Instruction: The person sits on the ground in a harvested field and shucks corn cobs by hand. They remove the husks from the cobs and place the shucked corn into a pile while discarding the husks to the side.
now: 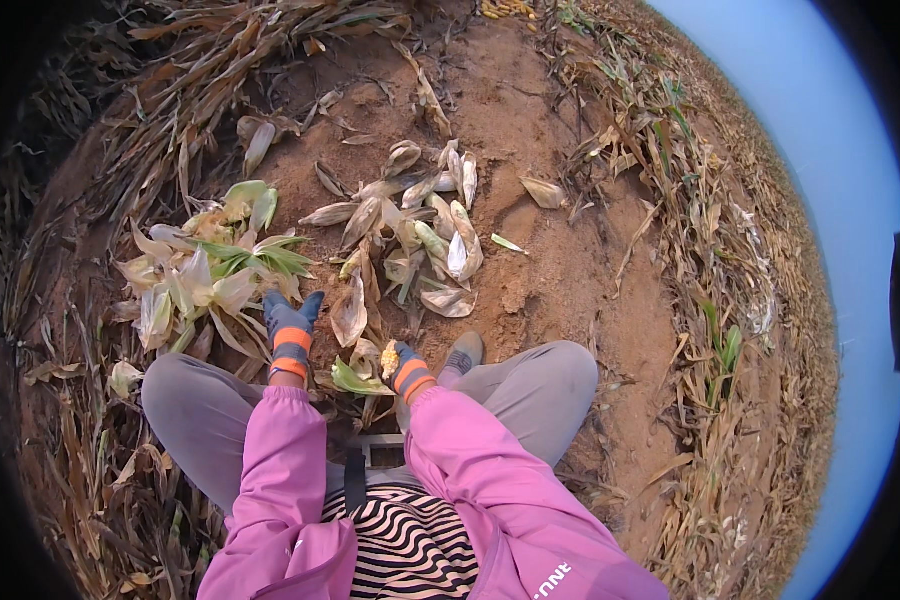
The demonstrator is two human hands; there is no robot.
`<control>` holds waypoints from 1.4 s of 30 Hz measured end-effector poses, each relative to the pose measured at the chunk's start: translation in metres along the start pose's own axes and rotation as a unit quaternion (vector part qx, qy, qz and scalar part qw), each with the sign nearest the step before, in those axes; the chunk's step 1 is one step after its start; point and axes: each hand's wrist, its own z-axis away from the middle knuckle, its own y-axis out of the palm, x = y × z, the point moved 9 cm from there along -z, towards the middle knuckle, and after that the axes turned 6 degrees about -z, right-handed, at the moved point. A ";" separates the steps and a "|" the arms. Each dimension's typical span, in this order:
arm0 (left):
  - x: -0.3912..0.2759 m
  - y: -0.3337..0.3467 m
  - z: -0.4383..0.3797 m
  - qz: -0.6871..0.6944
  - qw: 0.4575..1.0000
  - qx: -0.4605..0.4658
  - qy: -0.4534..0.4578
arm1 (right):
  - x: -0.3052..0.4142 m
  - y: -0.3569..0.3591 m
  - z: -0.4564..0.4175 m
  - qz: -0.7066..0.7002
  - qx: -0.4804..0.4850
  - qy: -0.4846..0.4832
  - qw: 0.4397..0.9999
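My right hand, in a grey work glove with orange bands, is shut on a husked yellow corn cob. My left hand wears a matching glove; thumb and fingers are spread and I see nothing in its grip. Its fingertips are at the near right edge of a pile of stripped corn husks, pale with some green leaves. Ahead of both hands lies a heap of corn ears still in dry husks. A green-tinged husk rests just left of the cob.
My bent knees frame the work spot, with a shoe close to my right hand. Dry cornstalks lie at upper left, and a stalk row runs along the right. A single husked ear and yellow cobs lie farther off on bare soil.
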 end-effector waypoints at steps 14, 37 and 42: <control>-0.024 0.027 0.023 0.166 0.981 0.058 0.085 | 0.466 0.470 0.440 0.041 0.444 -0.411 0.795; -0.039 0.033 0.032 -0.011 0.969 -0.010 0.247 | 0.142 0.053 0.061 0.310 -0.123 -0.113 0.936; -0.038 0.055 0.029 0.062 0.975 0.109 0.183 | 0.150 0.036 0.019 0.261 -0.090 -0.087 0.957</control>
